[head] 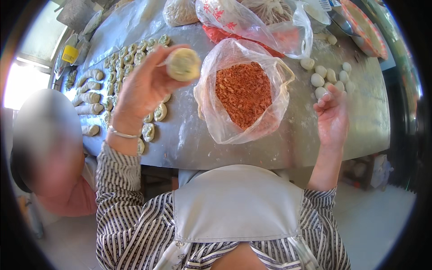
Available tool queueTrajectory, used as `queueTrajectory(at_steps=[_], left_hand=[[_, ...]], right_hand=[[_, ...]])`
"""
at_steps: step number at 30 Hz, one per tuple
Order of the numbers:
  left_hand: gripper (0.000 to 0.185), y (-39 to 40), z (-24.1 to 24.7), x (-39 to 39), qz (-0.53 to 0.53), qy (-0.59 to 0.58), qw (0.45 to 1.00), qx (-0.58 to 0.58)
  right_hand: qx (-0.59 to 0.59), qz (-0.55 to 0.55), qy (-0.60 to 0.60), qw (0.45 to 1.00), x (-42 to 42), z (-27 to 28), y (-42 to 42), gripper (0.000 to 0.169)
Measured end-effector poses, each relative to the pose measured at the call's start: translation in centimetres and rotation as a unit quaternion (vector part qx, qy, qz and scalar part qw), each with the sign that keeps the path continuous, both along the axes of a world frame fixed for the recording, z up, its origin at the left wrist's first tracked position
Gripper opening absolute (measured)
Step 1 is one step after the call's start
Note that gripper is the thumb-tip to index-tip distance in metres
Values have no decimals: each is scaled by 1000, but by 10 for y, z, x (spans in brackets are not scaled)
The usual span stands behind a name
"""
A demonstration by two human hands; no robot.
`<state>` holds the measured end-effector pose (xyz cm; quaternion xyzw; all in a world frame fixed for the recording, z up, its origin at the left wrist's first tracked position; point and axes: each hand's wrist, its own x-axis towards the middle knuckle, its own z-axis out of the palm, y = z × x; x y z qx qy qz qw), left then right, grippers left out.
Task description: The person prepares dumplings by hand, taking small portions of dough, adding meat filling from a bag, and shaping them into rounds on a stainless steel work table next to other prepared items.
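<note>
My left hand (pixel 141 89) is raised over the left half of the metal table, its fingers around a round piece of pale dough with green flecks (pixel 183 64). Below and behind that hand, rows of small filled dough pieces (pixel 128 58) lie on the table. In front of me a clear plastic bag (pixel 216 130) stands with its mouth spread, full of reddish-orange crumbly filling (pixel 243 92). My right hand (pixel 332 116) hovers at the right, fingers bent and apart, just before a cluster of white dough balls (pixel 317 80). Nothing shows in its grasp.
Longer rolled dough pieces (pixel 88 98) lie at the table's left. More plastic bags (pixel 233 20), one bearing red writing, stand along the back. A red-and-white rimmed basin (pixel 366 28) sits at the back right. Another person (pixel 50 145) is close on my left.
</note>
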<state>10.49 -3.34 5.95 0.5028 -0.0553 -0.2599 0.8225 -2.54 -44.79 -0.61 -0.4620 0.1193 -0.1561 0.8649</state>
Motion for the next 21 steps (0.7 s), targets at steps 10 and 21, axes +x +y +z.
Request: queueTrajectory(at_steps=[10, 21], left_hand=[[25, -118, -43, -33, -118, -695, 559, 436], [31, -104, -28, -14, -116, -231, 921, 292]], right_hand=[[13, -33, 7, 999, -33, -4, -14, 39], [-331, 94, 28, 938, 1, 16, 57, 25]])
